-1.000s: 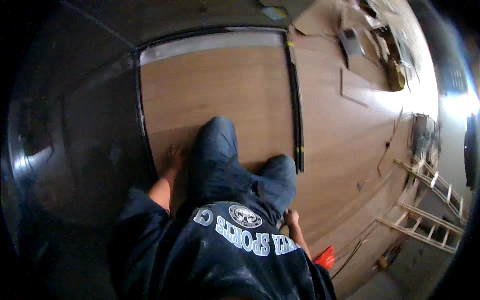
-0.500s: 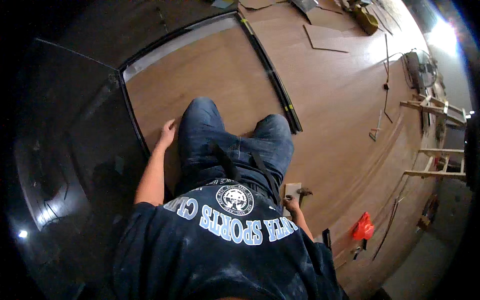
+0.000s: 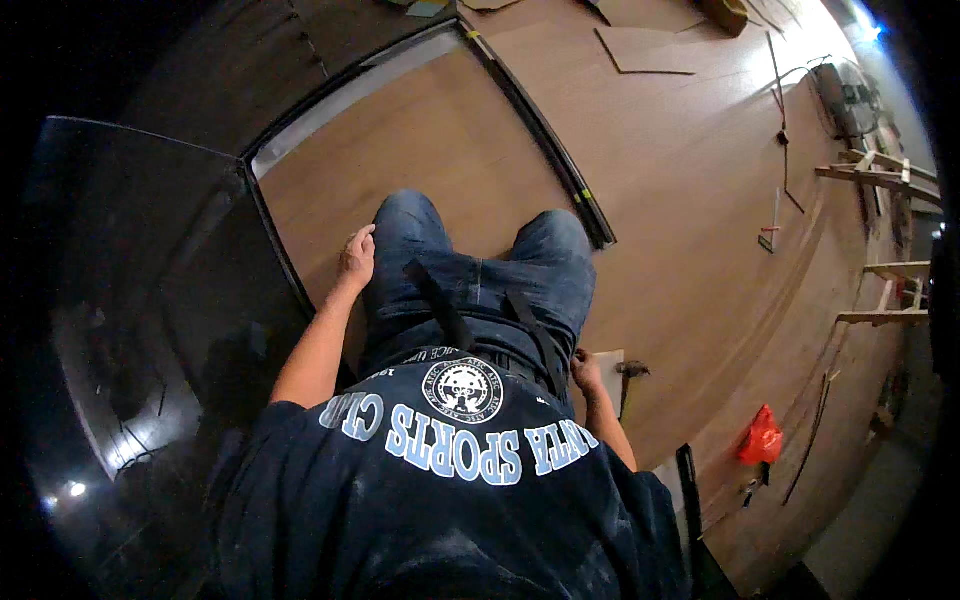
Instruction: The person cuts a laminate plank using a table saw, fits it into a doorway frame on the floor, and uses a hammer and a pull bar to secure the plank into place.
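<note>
I sit or kneel in dark jeans [image 3: 480, 290] on brown wood boarding, facing a square panel [image 3: 400, 120] edged with dark strips. My left hand [image 3: 357, 255] rests against the outside of my left thigh, fingers loosely extended and holding nothing I can see. My right hand [image 3: 587, 374] is low beside my right hip, fingers curled; what they hold, if anything, is hidden. Just right of it a claw hammer [image 3: 630, 372] lies by a pale board [image 3: 610, 360]. A dark strip [image 3: 688, 490] lies behind that hand.
Glossy black surfaces [image 3: 150, 300] fill the left side. Cardboard scraps [image 3: 640, 50] lie at the far top. To the right are an orange-red plastic bag [image 3: 760, 440], a small red-handled tool [image 3: 770, 230], long thin strips [image 3: 810, 440], wooden ladders [image 3: 880, 318] and a cable heap [image 3: 840, 100].
My left hand has risen from beside the panel onto my thigh. My right hand has moved slightly forward along my hip. The view has swung round and the hammer has come into sight.
</note>
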